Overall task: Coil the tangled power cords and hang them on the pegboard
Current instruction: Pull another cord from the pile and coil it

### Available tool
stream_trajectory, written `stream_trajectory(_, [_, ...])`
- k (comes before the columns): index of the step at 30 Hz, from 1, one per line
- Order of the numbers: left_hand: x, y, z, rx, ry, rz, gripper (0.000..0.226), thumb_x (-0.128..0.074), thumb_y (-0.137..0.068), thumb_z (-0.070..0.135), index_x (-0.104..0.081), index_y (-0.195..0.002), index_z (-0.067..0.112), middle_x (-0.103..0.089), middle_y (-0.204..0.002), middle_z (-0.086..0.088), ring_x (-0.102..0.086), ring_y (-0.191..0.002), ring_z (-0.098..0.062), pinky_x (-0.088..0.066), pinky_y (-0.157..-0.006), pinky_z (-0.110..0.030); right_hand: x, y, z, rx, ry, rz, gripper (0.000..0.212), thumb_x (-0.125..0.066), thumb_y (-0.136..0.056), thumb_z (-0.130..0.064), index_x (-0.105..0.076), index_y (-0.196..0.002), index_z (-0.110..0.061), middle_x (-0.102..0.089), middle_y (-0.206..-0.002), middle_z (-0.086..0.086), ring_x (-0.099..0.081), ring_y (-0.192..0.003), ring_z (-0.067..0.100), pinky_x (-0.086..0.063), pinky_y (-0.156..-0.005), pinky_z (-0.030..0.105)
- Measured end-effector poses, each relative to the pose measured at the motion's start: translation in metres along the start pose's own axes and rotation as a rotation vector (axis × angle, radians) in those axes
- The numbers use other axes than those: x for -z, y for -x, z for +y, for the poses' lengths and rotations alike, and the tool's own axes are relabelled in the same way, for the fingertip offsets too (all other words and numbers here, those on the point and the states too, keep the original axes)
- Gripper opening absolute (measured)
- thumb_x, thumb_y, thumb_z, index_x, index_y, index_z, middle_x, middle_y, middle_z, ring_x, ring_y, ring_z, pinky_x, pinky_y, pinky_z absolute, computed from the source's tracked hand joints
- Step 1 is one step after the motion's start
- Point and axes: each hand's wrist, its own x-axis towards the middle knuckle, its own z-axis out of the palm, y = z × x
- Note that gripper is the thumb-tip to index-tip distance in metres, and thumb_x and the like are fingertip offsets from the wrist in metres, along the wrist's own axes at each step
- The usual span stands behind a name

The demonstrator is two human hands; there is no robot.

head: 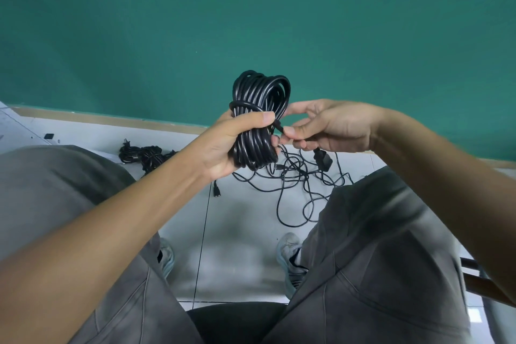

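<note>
Two hands hold one black cord. Your left hand (223,145) grips the coiled bundle (258,120) upright, fingers wrapped around its middle. Your right hand (329,127) pinches the cord's loose end beside the bundle, its plug (322,159) hanging below. More tangled cords (301,187) lie on the floor (237,232), another bundle (145,155) further left.

Left hand (226,145) fingers clenched; right hand (329,127) fingers pinching, both raised
</note>
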Motion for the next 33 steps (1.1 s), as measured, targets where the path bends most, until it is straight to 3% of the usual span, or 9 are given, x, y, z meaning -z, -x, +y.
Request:
stream_trajectory(2, [0.001,0.002,0.0,0.023,0.049,-0.049,0.085,-0.084,-0.069,0.017,-0.047,-0.141,-0.008,-0.06,-0.1,-0.018,-0.066,-0.07,-0.02,-0.059,-0.076,-0.041,-0.002,-0.004,0.004,0.06,0.042,0.026,0.054,-0.068,-0.084,-0.006,-0.054,-0.136,0.001,-0.065,-0.101,0.017,-0.052,-0.068,0.01,-0.038,-0.064,0.02])
stream_trajectory(7, [0.002,0.005,0.006,0.067,0.133,-0.189,0.093,-0.098,-0.06,0.027,-0.05,-0.136,0.002,-0.057,-0.121,-0.022,-0.065,-0.073,-0.017,-0.059,-0.08,-0.037,-0.014,-0.011,0.01,0.199,0.025,0.062,0.042,-0.062,-0.094,-0.001,-0.054,-0.135,-0.001,-0.065,-0.088,0.008,-0.053,-0.074,0.015,-0.037,-0.066,0.022])
stream_trajectory(11, [0.006,0.009,0.005,0.139,0.12,-0.158,0.099,-0.102,-0.053,0.038,-0.054,-0.13,-0.001,-0.066,-0.104,-0.018,-0.069,-0.077,-0.02,-0.062,-0.083,-0.038,-0.021,-0.011,0.02,0.201,-0.049,-0.002,0.054,-0.056,-0.095,-0.001,-0.033,-0.144,0.007,-0.066,-0.078,0.003,-0.062,-0.066,0.01,-0.038,-0.059,0.019])
stream_trajectory(16, [0.008,0.007,0.004,0.191,0.027,-0.164,0.069,-0.1,-0.053,0.047,-0.079,-0.107,0.01,-0.068,-0.105,-0.019,-0.071,-0.085,-0.027,-0.062,-0.083,-0.042,-0.018,-0.012,0.036,0.255,-0.042,0.035,0.039,-0.065,-0.095,-0.006,-0.051,-0.131,-0.009,-0.065,-0.083,0.01,-0.056,-0.075,0.02,-0.035,-0.072,0.03])
stream_trajectory(19, [0.006,0.004,0.001,0.204,-0.021,-0.177,0.062,-0.095,-0.061,0.05,-0.079,-0.111,0.018,-0.07,-0.113,-0.017,-0.072,-0.095,-0.027,-0.06,-0.087,-0.045,-0.018,-0.007,0.037,0.271,-0.038,0.099,0.037,-0.058,-0.099,-0.001,-0.049,-0.135,-0.006,-0.068,-0.075,0.0,-0.056,-0.063,0.007,-0.04,-0.061,0.017])
stream_trajectory(22, [0.005,0.001,0.0,0.188,-0.176,-0.042,0.054,-0.072,-0.084,0.053,-0.071,-0.123,0.015,-0.07,-0.121,-0.018,-0.069,-0.108,-0.024,-0.058,-0.093,-0.043,-0.013,-0.004,0.037,0.27,0.017,0.179,0.037,-0.057,-0.1,-0.001,-0.05,-0.137,0.001,-0.06,-0.066,-0.003,-0.046,-0.057,0.004,-0.037,-0.056,0.014])
stream_trajectory(26, [0.006,-0.002,0.0,0.022,-0.403,0.203,0.04,-0.076,-0.091,0.039,-0.062,-0.119,0.013,-0.074,-0.096,-0.001,-0.071,-0.085,-0.016,-0.055,-0.081,-0.035,-0.009,-0.007,0.038,0.214,0.141,0.333,0.034,-0.063,-0.099,-0.006,-0.057,-0.132,-0.001,-0.062,-0.06,-0.011,-0.049,-0.054,0.001,-0.039,-0.056,0.012])
stream_trajectory(30, [0.005,-0.002,0.002,0.091,-0.415,0.169,0.063,-0.082,-0.074,0.037,-0.061,-0.128,0.011,-0.077,-0.102,-0.002,-0.075,-0.093,-0.019,-0.058,-0.079,-0.033,-0.015,-0.007,0.041,0.205,0.19,0.35,0.026,-0.064,-0.099,-0.007,-0.063,-0.125,-0.002,-0.058,-0.056,-0.011,-0.048,-0.051,0.002,-0.038,-0.057,0.013])
stream_trajectory(33, [0.005,0.002,0.008,0.122,-0.347,0.056,0.06,-0.078,-0.078,0.027,-0.062,-0.131,0.002,-0.075,-0.111,-0.012,-0.074,-0.098,-0.024,-0.059,-0.082,-0.032,-0.015,-0.002,0.038,0.215,0.161,0.278,0.022,-0.064,-0.098,-0.004,-0.065,-0.12,-0.004,-0.056,-0.059,-0.007,-0.047,-0.054,0.003,-0.037,-0.056,0.013])
